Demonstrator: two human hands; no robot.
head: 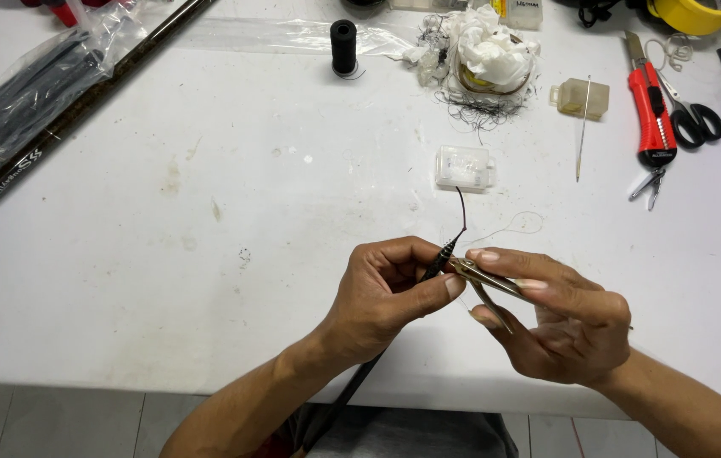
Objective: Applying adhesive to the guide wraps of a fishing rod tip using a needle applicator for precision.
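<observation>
Fingers (441,287) of the left hand (386,293) pinched a thin black rod tip (443,254); the right hand (560,309) squeezed small metal thread snips (483,280) against it above the white bench (208,254).

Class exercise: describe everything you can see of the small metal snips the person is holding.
The small metal snips look brass-coloured, with two slim arms meeting at a pointed tip. The right hand grips them, index finger along the upper arm, the lower arm angling down towards the palm. They lie roughly level above the white table, the tip at the thread-wrapped dark rod pinched by the left hand.
</observation>
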